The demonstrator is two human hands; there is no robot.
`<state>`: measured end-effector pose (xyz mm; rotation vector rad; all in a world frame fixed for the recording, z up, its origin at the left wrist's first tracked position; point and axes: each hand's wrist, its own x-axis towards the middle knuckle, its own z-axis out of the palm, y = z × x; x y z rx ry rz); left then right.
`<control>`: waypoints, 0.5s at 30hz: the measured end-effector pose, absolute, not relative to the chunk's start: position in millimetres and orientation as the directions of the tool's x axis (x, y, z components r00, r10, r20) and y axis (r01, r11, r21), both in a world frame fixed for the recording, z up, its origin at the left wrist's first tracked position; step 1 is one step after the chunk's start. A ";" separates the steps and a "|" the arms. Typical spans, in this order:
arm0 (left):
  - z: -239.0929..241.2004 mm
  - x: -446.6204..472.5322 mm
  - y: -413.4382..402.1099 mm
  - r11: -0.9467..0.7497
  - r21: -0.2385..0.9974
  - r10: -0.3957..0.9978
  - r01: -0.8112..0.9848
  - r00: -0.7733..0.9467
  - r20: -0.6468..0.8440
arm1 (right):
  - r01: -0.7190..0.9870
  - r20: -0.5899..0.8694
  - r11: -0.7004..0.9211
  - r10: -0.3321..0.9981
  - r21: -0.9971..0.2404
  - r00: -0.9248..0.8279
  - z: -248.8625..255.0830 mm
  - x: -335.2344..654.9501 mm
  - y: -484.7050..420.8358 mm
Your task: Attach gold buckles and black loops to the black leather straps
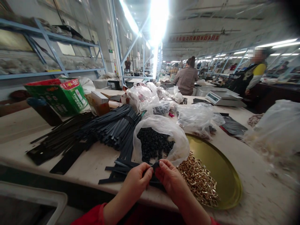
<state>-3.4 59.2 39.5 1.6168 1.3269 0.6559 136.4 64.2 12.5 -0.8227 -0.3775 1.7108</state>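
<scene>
My left hand and my right hand meet near the table's front edge. Both are closed in a pinch on a dark strap, which my fingers partly cover. Just beyond them stands an open clear plastic bag holding many small black pieces. To the right, a round gold tray carries a heap of small gold metal loops. Several loose dark strips lie left of my left hand and run beneath it.
A bundle of dark strips lies left on the table, by a green box and a dark bottle. Plastic bags crowd the back. A scale stands back right, with a person seated beyond.
</scene>
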 end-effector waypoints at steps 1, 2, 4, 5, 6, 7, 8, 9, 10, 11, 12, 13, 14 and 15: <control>38.6 -3.1 59.3 0.000 0.879 0.956 0.477 0.259 -0.141 | -0.701 -0.314 -0.295 0.943 -0.649 -0.106 10.8 135.1 62.2; 38.1 -2.6 59.0 -0.012 0.867 0.960 0.498 0.248 -0.129 | -0.677 -0.294 -0.279 0.951 -0.682 -0.095 8.2 134.6 60.5; 38.1 -1.3 57.5 -0.070 0.837 0.962 0.543 0.258 -0.087 | -0.602 -0.244 -0.232 0.968 -0.764 -0.064 1.4 135.8 58.0; 38.3 -0.6 56.4 -0.097 0.821 0.960 0.563 0.271 -0.073 | -0.566 -0.221 -0.207 0.974 -0.798 -0.045 -2.1 137.3 57.1; 38.4 0.2 55.2 -0.115 0.808 0.955 0.578 0.288 -0.071 | -0.534 -0.202 -0.188 0.979 -0.825 -0.033 -5.0 139.1 56.2; 38.4 0.9 54.0 -0.123 0.799 0.949 0.589 0.305 -0.079 | -0.504 -0.189 -0.181 0.981 -0.844 -0.034 -7.2 141.3 55.2; 38.1 1.5 52.8 -0.122 0.792 0.944 0.599 0.317 -0.094 | -0.472 -0.182 -0.182 0.982 -0.863 -0.046 -8.5 143.6 54.0; 37.7 2.1 51.6 -0.120 0.785 0.939 0.608 0.325 -0.109 | -0.427 -0.174 -0.185 0.983 -0.885 -0.064 -8.9 146.0 52.7; 37.0 2.8 50.5 -0.115 0.780 0.937 0.615 0.328 -0.120 | -0.371 -0.162 -0.182 0.983 -0.911 -0.085 -8.6 148.5 51.1; 36.2 3.7 49.2 -0.109 0.780 0.935 0.617 0.330 -0.130 | -0.309 -0.148 -0.172 0.984 -0.935 -0.101 -7.8 150.8 49.3; 35.3 4.9 47.7 -0.101 0.784 0.934 0.612 0.329 -0.136 | -0.256 -0.135 -0.158 0.985 -0.954 -0.107 -6.7 153.0 47.3; 34.4 6.5 46.0 -0.093 0.793 0.934 0.602 0.329 -0.141 | -0.221 -0.128 -0.149 0.986 -0.964 -0.106 -5.6 154.9 45.2; 33.6 8.5 44.1 -0.086 0.804 0.934 0.588 0.329 -0.140 | -0.207 -0.131 -0.149 0.986 -0.967 -0.101 -4.8 156.5 42.9; 32.8 10.7 42.0 -0.086 0.813 0.934 0.576 0.331 -0.136 | -0.211 -0.146 -0.165 0.984 -0.964 -0.101 -4.2 157.8 40.5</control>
